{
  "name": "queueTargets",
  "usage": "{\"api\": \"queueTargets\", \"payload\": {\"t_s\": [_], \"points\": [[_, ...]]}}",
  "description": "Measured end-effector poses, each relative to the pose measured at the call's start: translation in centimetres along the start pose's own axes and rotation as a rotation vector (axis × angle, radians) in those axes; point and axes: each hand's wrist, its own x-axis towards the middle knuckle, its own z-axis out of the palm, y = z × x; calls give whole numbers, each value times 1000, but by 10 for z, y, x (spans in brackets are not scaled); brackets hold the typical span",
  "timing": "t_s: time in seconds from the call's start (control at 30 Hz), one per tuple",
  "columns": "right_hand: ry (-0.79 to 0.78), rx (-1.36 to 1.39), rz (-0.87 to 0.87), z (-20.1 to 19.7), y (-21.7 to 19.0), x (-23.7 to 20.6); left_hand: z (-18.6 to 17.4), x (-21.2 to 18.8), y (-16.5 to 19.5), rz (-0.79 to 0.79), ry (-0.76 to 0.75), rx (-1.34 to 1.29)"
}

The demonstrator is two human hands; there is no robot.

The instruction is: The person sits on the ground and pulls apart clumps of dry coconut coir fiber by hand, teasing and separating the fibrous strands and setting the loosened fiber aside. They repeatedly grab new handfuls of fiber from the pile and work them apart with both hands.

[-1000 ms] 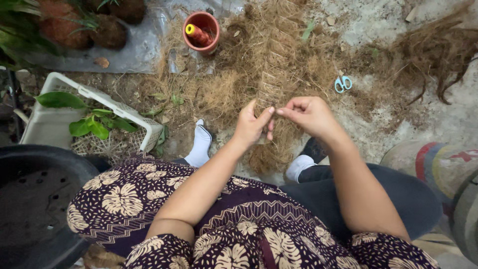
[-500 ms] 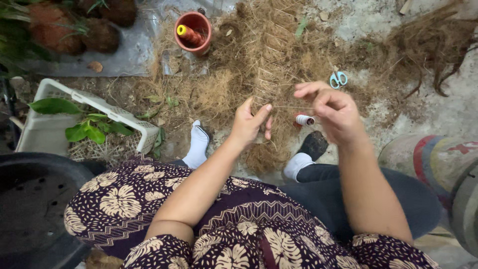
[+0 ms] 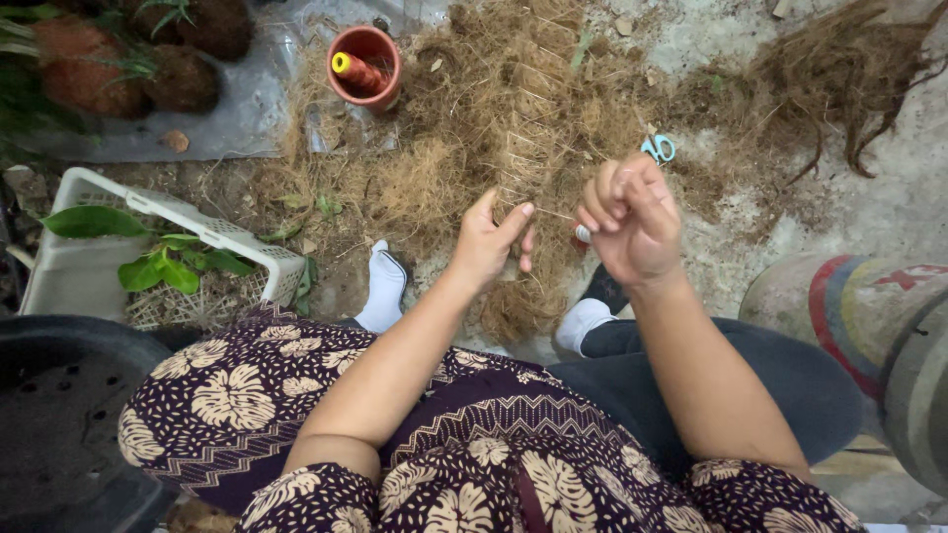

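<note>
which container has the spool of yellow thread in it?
The small terracotta pot at top centre, lying among the brown fibre. The white basket at left holds green leaves; the black tub at lower left shows no spool.
</note>
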Motion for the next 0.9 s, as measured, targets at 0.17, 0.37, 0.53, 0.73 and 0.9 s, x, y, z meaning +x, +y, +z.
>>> {"api": "queueTargets", "payload": {"t_s": [0.17,0.37,0.53,0.73,0.9], "points": [[103,-964,32,18,2,1,3,-2,0,3,0,44],[-104,-1624,1,40,-6,-7,-1,-2,0,-30,76,-39],[131,-1004,344,21,7,3,-7,1,-2,-32,-96,-36],[177,-865,310,-9,22,13,-14,0,-13,-26,-174,-114],[11,-916,516,-26,31,11,-17,8,-44,-75,-57,-6]]}}
